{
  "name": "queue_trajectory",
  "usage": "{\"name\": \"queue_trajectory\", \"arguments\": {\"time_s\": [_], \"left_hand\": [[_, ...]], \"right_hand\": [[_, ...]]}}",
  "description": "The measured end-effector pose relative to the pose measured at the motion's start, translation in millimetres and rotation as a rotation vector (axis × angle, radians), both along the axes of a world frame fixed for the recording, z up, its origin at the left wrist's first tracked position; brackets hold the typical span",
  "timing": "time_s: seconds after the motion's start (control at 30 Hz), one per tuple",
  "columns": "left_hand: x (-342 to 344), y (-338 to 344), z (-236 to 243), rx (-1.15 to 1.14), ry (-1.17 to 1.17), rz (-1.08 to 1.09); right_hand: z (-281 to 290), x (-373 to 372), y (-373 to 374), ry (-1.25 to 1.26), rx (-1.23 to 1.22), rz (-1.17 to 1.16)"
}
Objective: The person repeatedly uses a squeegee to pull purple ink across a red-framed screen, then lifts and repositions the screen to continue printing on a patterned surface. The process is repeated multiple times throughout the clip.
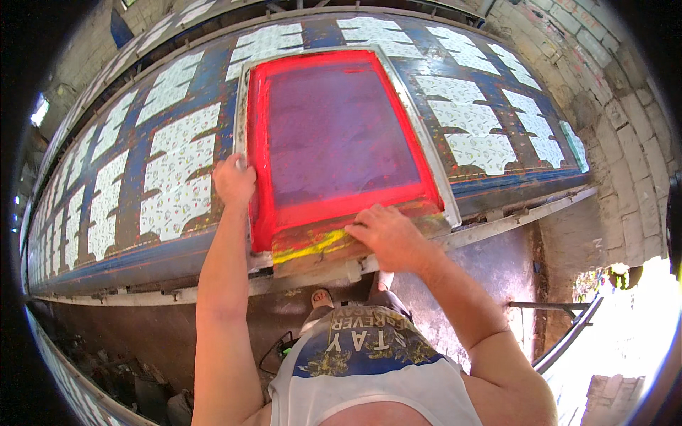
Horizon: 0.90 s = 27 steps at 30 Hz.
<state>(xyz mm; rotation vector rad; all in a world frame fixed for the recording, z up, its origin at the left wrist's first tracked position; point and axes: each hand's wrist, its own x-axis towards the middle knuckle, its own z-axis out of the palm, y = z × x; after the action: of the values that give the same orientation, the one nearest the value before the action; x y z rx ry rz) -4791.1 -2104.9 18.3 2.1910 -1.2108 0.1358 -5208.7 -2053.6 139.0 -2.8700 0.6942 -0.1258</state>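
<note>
A large screen-printing frame [420, 122] with metal sides lies on the long printing table in front of me. Its mesh [334, 135] looks purple-blue, bordered by a wide band of red ink. My left hand [234, 179] is closed round the frame's left side, about midway along. At the frame's near end lies a wooden squeegee [312, 248], stained yellow and red. My right hand [387, 234] grips its upper edge, fingers over the wood and thumb to the left. The squeegee's lower edge is hidden.
White printed fabric pieces [181, 170] lie in rows left of the frame, with more fabric pieces [469, 131] on the right. A rail [497, 213] runs along the table's near edge. A block wall [625, 156] stands at the right. My feet are on the floor below.
</note>
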Motion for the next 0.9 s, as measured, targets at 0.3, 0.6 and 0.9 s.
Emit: {"name": "queue_trajectory", "arguments": {"time_s": [0.3,0.6,0.9], "left_hand": [[6,-4,-5,-0.096,0.065,-0.081],[13,-6,-10,-0.068,0.178,-0.032],[31,-1,-32,-0.202,0.504,-0.093]], "right_hand": [[-3,-106,-60,-0.469,0.294,-0.068],[-53,-177,-130,-0.652,0.656,-0.781],[-57,-161,-133,-0.552,0.528,-0.782]]}}
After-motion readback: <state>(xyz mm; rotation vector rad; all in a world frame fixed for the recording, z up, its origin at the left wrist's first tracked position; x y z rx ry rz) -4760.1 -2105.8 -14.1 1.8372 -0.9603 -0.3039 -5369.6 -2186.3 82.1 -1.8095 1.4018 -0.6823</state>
